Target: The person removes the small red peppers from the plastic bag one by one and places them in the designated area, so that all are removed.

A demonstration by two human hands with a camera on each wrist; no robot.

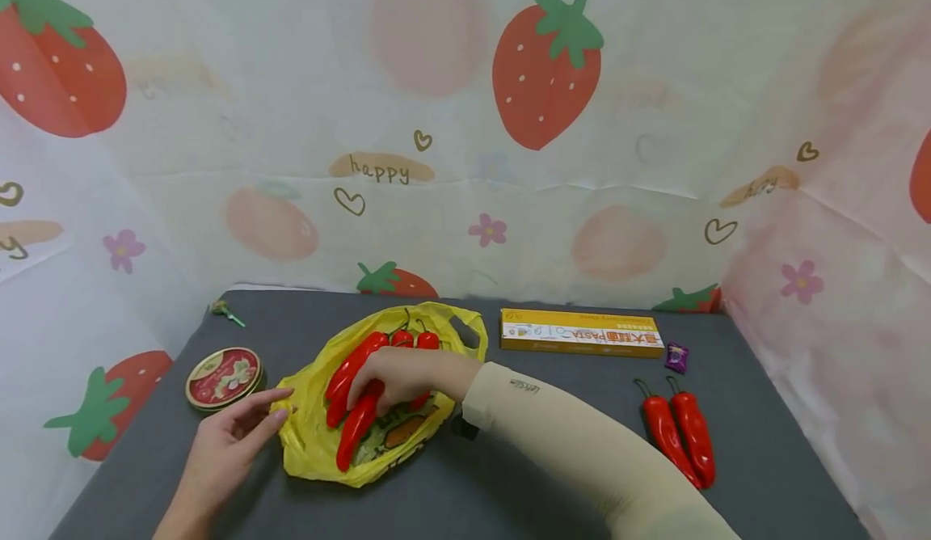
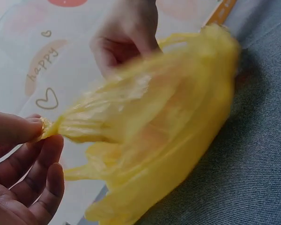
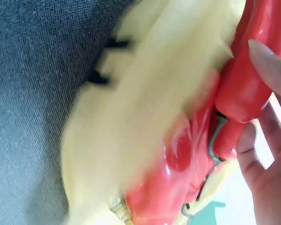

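Left hand: fingers pinching the edge of the yellow plastic bag
Bag: on the dark grey counter, long glossy red peppers inside
Right hand: fingers curled round at least one pepper, in the bag

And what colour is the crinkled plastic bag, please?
The plastic bag is mostly yellow, clearest in the head view.

Crumpled yellow bag, pinched by left hand, gapes lower centre-left; right hand grips glossy red pepper inside
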